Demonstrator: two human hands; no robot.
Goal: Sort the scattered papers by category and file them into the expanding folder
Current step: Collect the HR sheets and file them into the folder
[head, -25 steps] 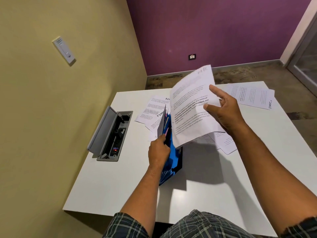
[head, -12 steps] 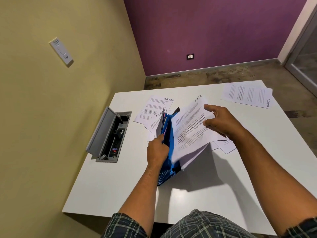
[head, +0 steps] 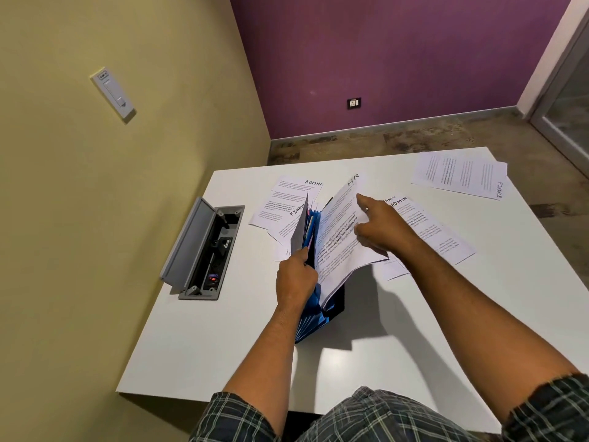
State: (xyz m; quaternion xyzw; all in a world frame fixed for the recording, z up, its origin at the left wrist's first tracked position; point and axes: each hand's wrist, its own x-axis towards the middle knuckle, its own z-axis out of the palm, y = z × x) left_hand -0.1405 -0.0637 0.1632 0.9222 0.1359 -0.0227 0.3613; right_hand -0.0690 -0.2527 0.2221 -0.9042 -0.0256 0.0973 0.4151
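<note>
A blue expanding folder [head: 314, 317] stands on edge in the middle of the white table [head: 223, 330]. My left hand [head: 294, 277] grips a divider at its top and holds the pockets apart. A printed sheet marked HR [head: 342, 237] sits partly inside the folder, leaning to the right. My right hand [head: 381, 226] rests on that sheet with the index finger stretched out. More sheets lie flat: ADMIN and FINANCE sheets [head: 280, 202] behind the folder, an ADMIN sheet [head: 436, 237] under my right forearm, and FINANCE sheets [head: 459, 173] at the far right corner.
An open grey cable box [head: 204, 250] is sunk into the table at the left, its lid raised. A yellow wall runs close along the left side. The table's near edge is just above my checked shorts [head: 366, 416].
The HR sheet has come down from mid-air into the folder. My right hand followed it down and now lies on it with looser fingers. My left hand has stayed on the divider.
</note>
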